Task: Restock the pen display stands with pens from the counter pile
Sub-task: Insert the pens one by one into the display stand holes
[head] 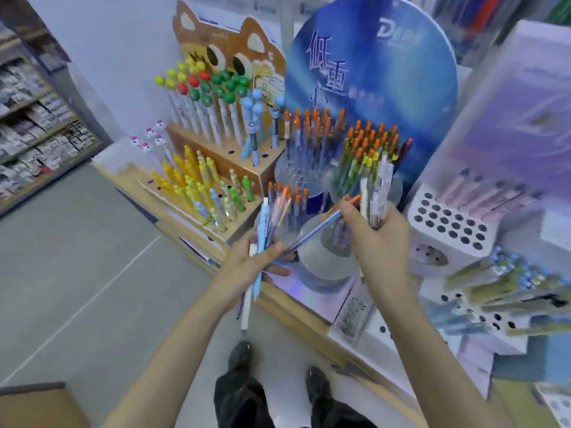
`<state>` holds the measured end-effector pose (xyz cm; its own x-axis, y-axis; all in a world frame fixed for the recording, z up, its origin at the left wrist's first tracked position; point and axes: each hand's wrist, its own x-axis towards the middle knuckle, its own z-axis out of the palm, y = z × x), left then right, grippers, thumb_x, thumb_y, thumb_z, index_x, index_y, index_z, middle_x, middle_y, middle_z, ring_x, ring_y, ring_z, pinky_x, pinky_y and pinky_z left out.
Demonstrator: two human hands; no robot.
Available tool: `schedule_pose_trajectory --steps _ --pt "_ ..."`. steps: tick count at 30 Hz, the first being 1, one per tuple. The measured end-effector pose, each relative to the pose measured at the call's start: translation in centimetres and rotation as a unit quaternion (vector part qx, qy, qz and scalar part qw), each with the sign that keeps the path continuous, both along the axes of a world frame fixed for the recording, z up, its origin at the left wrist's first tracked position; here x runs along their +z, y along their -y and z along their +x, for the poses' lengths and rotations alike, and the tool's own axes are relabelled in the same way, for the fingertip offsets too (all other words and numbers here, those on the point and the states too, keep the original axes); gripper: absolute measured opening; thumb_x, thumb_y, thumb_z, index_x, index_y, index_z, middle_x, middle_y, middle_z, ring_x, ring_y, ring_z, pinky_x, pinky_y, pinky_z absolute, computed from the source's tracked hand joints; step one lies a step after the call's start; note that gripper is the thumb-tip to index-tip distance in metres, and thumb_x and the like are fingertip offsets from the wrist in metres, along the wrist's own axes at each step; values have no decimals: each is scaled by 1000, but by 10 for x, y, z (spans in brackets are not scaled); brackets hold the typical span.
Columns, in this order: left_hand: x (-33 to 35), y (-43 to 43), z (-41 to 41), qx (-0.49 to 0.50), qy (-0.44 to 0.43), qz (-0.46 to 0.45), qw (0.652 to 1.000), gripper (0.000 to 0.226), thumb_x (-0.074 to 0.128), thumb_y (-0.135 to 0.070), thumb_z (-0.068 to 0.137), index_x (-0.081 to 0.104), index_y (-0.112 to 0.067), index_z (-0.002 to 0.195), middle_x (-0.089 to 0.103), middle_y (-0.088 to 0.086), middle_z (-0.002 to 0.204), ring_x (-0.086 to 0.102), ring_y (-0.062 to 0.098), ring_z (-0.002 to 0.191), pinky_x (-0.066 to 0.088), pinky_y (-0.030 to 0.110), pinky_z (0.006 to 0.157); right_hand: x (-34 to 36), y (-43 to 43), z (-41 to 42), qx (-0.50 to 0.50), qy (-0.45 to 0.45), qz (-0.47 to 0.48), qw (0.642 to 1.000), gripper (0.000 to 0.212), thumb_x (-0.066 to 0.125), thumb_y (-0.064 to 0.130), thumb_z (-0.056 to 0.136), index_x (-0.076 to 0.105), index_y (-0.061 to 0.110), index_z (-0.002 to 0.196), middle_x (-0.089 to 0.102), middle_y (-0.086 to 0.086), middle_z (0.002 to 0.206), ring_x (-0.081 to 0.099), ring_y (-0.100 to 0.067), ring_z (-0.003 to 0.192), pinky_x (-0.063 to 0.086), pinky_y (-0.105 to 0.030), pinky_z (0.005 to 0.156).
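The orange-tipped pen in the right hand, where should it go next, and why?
Probably into a free hole of the clear stand: the right hand pinches the orange-tipped pen, and that stand holds matching pens.

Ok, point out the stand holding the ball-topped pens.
The wooden cat-faced stand on the left: its top tier holds yellow, red and green ball tops. Others don't.

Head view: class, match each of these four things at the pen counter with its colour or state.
1 left hand
2 cat stand
3 round board
4 holed block

a blue
b white
c orange-brown
d grips pens

Pairs: 1-d, 2-c, 3-a, 4-b
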<state>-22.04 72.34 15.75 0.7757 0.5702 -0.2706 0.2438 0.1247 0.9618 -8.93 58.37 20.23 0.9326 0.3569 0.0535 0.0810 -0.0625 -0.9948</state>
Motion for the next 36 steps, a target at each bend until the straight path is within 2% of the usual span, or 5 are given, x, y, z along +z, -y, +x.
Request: schedule_pose_trajectory --steps 7,16,19,26,36 --pt "-11 -77 6 -96 -2 3 995 8 62 -17 91 55 -13 89 71 4 67 51 14 47 43 22 45 -18 -50 -25 -119 37 -71 990 19 65 37 86 56 23 78 55 -16 68 54 -32 64 53 -45 63" --pt "-14 -129 7 -169 29 -35 985 35 65 -47 75 49 -15 79 44 -11 49 40 6 43 37 18 42 -54 -94 -56 -204 60 -113 971 12 67 20 88 62 13 79 61 -13 71 45 -12 61 37 -15 56" --pt "-19 -139 8 -183 43 -54 981 34 63 -45 79 48 -15 78 43 -5 52 38 10 41 35 19 43 -61 -103 -57 -214 75 -135 964 15 67 20 88 61 7 80 59 -15 70 45 -15 60 38 -23 58" --pt "-22 -152 7 -188 33 -90 978 45 64 -52 72 53 -12 91 46 -6 52 37 11 42 35 17 43 -59 -114 -58 -203 146 -183 951 44 65 20 88 38 46 64 48 22 58 40 0 51 27 -12 48" --pt "-16 -157 2 -215 35 -122 968 36 60 -46 78 54 -17 98 48 -6 57 36 7 41 35 16 42 -69 -138 -51 -223 172 -217 935 14 65 13 88 60 15 76 46 -4 55 37 -19 53 27 -20 50"
